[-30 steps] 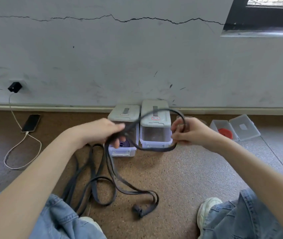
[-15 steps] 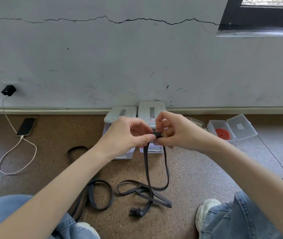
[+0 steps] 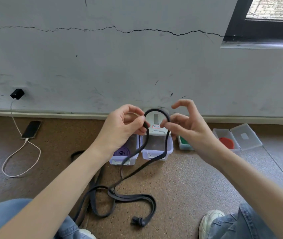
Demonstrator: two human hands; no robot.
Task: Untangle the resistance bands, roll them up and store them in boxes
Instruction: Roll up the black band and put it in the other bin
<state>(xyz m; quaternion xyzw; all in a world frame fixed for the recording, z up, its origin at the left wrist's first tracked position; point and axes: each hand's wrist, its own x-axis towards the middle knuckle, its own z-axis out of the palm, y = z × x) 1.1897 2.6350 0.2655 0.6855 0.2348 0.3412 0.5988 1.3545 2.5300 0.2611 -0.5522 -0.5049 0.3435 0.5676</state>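
Both hands, left hand [image 3: 125,125] and right hand [image 3: 183,123], pinch black band [image 3: 156,111]'s loop, seemingly knotted below.

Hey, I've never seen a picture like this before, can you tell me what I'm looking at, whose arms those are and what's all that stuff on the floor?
There is no machine here. The picture comes from a wide-angle camera worn on a person's head, looking forward and down, so the arms are the wearer's own. The person sits on a brown floor facing a cracked wall. The left hand and right hand each pinch a black resistance band, holding a loop of it up; the rest trails to the floor, with a knot still in it. Behind the hands stand small clear boxes: one holds a rolled purple band, one to the right something green, and an open box holds a red roll. At left a phone lies charging on a white cable.
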